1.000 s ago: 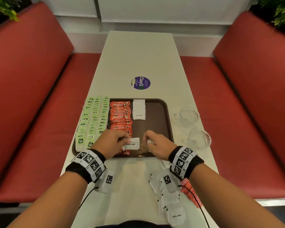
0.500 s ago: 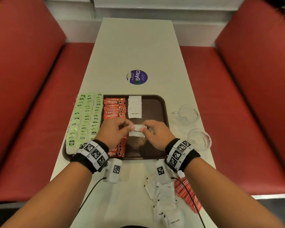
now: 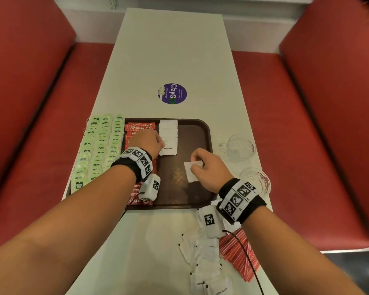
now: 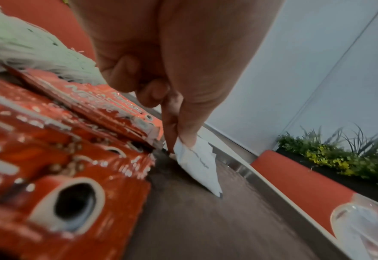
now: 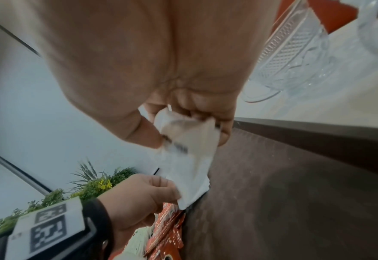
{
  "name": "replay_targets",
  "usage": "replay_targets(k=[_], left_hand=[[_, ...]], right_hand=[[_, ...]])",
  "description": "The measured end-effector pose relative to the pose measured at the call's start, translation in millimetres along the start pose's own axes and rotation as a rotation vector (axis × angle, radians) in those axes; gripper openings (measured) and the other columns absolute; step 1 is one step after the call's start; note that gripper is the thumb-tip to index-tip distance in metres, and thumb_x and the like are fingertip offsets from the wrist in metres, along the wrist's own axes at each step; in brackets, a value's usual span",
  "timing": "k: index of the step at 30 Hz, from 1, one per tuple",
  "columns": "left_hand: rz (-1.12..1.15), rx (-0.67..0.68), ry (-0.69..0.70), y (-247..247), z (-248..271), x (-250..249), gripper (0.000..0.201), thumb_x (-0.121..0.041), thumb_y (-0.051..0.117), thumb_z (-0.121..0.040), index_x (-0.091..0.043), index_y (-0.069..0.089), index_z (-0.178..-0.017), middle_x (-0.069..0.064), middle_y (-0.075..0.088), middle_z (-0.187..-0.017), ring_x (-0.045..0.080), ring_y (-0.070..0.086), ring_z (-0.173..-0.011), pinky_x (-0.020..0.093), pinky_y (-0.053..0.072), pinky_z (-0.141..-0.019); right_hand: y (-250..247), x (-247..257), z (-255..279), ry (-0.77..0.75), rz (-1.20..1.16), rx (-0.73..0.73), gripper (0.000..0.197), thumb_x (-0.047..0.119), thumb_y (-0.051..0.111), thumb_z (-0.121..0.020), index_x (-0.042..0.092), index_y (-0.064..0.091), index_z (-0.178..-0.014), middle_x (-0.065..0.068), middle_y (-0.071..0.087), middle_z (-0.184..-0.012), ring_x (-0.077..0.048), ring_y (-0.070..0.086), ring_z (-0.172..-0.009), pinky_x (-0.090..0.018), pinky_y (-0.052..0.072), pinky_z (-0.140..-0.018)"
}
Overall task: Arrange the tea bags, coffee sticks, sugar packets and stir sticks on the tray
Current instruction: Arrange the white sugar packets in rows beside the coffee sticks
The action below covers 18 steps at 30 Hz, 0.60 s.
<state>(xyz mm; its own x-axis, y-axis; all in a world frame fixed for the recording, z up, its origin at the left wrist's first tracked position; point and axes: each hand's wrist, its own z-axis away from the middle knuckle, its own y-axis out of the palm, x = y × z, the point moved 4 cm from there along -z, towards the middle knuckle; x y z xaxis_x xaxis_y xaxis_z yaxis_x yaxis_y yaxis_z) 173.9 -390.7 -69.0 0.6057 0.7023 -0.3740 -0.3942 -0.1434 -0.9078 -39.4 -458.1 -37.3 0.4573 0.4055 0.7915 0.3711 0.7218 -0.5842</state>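
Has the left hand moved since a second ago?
Yes. The left hand went up the brown plastic tray, from its near edge toward the far white sugar packets.

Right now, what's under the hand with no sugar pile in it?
The left hand pinches a sugar packet onto the tray, above coffee sticks. Those directly beneath it are hidden.

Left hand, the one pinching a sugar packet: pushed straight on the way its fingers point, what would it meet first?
Probably the column of white sugar packets already on the tray; the left hand sits beside it, packet almost touching. Depth unclear.
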Motion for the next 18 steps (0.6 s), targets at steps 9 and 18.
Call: replay_targets(k=[9, 18], left_hand=[[-0.054, -0.006, -0.008, 0, 0, -3, 0.022, -0.039, 0.067, -0.088, -0.019, 0.062, -0.097, 0.002, 0.066, -0.095, 0.025, 0.063, -0.091, 0.033, 0.047, -0.071], [0.409, 0.181, 0.388, -14, 61, -34, 0.019, -0.04, 0.075, -0.085, -0.028, 0.073, -0.098, -0.018, 0.066, -0.079, -0.004, 0.053, -0.064, 0.012, 0.037, -0.061]], right_hand=[[-2, -8, -8, 0.027, 0.009, -0.114, 0.008, 0.024, 0.064, -0.095, 0.022, 0.059, -0.089, 0.004, 0.066, -0.081, -0.009, 0.061, -0.071, -0.022, 0.05, -0.066], [0, -1, -3, 0.095, -0.24, -0.116, 0.005, 0.013, 0.055, -0.1, 0.013, 0.051, -0.098, -0.009, 0.071, -0.084, -0.017, 0.071, -0.066, -0.021, 0.058, -0.061]])
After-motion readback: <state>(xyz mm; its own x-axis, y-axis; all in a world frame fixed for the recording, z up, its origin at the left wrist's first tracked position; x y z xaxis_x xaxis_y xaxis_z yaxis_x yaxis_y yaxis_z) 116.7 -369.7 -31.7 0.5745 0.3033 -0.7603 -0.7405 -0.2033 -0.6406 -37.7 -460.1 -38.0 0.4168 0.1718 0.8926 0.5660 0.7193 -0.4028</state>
